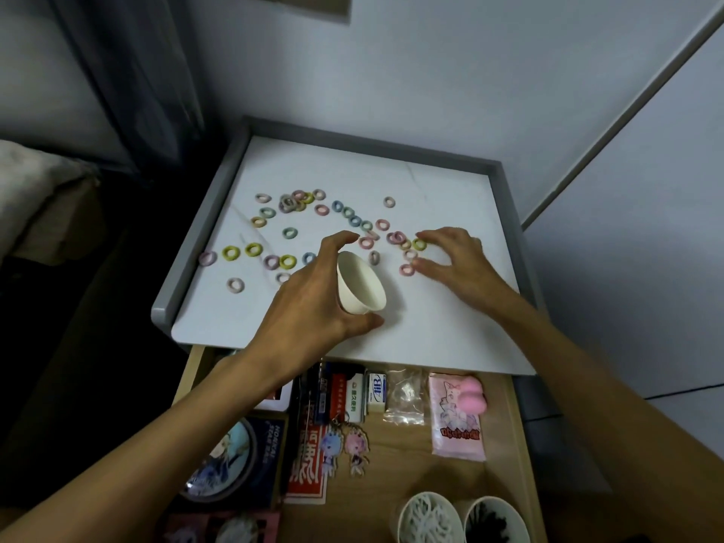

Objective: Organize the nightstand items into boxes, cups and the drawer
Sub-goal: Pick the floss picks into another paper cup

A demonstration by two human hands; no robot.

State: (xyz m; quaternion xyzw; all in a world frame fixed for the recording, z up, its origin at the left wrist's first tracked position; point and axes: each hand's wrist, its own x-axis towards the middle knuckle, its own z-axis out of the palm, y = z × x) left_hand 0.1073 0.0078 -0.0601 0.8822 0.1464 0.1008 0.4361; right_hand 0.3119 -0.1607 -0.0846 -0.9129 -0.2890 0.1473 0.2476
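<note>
Head cam looks down on a nightstand with a white marble-look counter (431, 335) and a raised grey rim (235, 190) along its left, far and right sides. Loads of small pastel fabric hair ties (290, 232) are scattered over the far half of the counter, bunched up a bit at the far left.

The left hand (313, 303) has its grip wrapped round a white paper cup (362, 284), thumb on the near side and fingers over the far side. The cup is tipped on its side, mouth facing right and a little up, low over the middle of the counter. Can't tell if it actually touches the surface.

The right hand (454, 264) is just right of the cup, grip wide and holding nothing, fingers spread with the tips down among the ties. Its thumb tip is right beside a pink tie (407, 269) and its index tip is beside a yellow-green tie (419, 244).

Under the near edge, a light wooden drawer (403, 460) stands open. Inside, from the right:
- a pink printed packet (456, 429) with a pink heart-shaped sponge (474, 397) on its far corner
- a clear plastic baggie (405, 393)
- a white boxed eraser (376, 389)
- 2 cartoon acrylic keychains (344, 444)
- a red printed packet (307, 464)
- a round picture badge (223, 456)

At the near right of the drawer, 2 more cups stand side by side: a cup of white strands (427, 519) and a cup of dark stuff (495, 521).
</note>
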